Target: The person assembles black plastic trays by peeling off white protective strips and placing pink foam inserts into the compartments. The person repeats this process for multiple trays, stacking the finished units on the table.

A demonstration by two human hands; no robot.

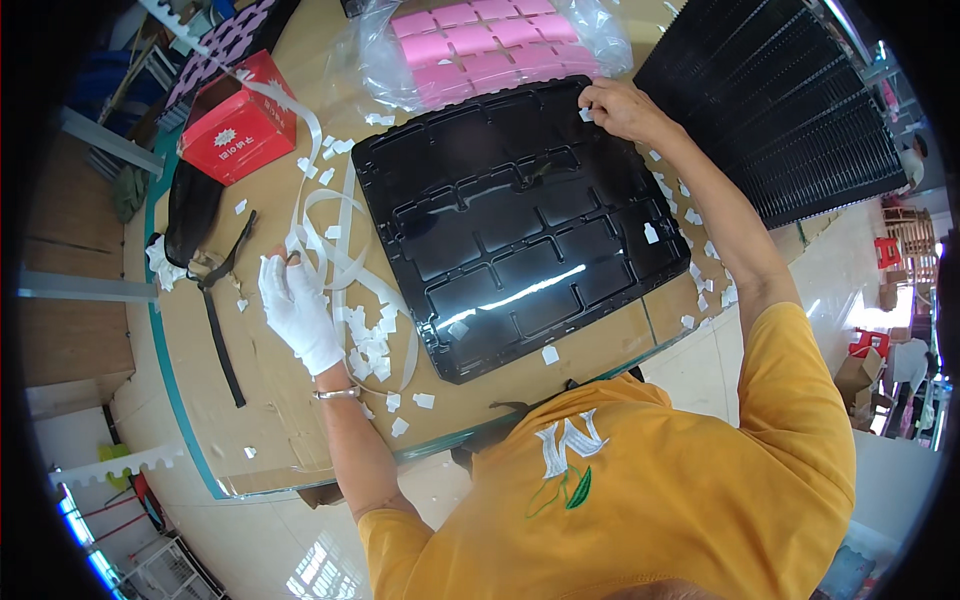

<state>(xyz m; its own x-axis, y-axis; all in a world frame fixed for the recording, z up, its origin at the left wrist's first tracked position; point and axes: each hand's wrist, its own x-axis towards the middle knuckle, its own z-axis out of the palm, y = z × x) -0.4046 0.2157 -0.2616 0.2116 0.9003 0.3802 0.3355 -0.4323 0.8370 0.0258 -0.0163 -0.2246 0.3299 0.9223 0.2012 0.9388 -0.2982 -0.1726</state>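
A shiny black plastic tray (520, 220) with moulded ridges lies in front of me. At its far right corner the fingers of my bare right hand (624, 110) are pinched together on a small white tab (586, 115), against the tray's edge. To the tray's left, my left hand (300, 312), in a white glove with bare fingertips, is closed on a long white strip (316, 135). Loops of the strip hang beside that hand and trail upward past a red box. Another white tab (651, 233) sits on the tray's right side.
Loose white tabs (372, 345) are scattered around the tray on the brown tabletop (270, 430). The red box (240, 125) and a black strap (222, 345) lie left. Pink foam pieces (490, 45) in clear plastic are behind; stacked black ribbed trays (770, 110) stand right.
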